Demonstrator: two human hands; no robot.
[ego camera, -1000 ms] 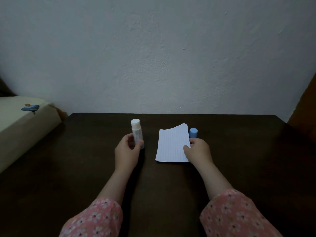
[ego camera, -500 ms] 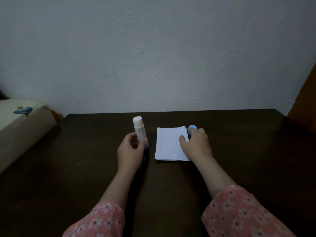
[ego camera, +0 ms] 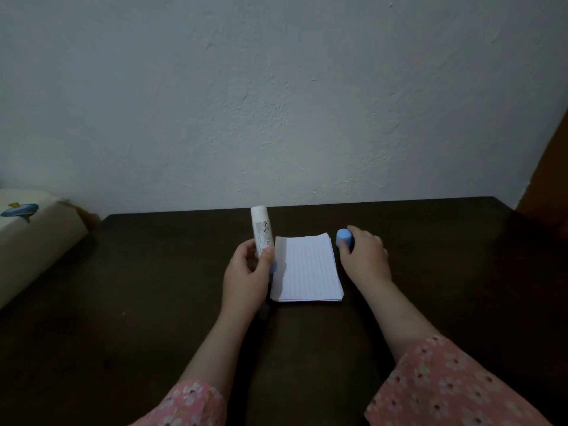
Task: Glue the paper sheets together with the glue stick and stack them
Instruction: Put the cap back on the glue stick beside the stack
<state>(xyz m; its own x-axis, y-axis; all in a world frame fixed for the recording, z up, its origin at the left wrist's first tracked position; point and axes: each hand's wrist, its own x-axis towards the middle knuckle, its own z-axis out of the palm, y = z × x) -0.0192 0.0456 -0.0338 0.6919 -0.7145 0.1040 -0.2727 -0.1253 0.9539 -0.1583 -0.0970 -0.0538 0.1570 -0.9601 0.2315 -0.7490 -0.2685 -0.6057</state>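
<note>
1. Glue stick (ego camera: 262, 233): upright in left hand (ego camera: 249, 273), gripped low on the barrel; light, rigid, likely slick.
2. Paper sheets (ego camera: 307, 269): thin, floppy stack on desk (ego camera: 153, 302) between hands; lift by an edge.
3. Right hand (ego camera: 364, 256) pinches blue cap (ego camera: 344, 237) beside the stack.

No readable text; the glue stick (ego camera: 262, 233) carries a label with small symbols too blurred to make out

A dark wooden table (ego camera: 129, 302) stands against a rough pale wall (ego camera: 276, 103). Left of the table lies cream bedding (ego camera: 33, 241); light is dim.
</note>
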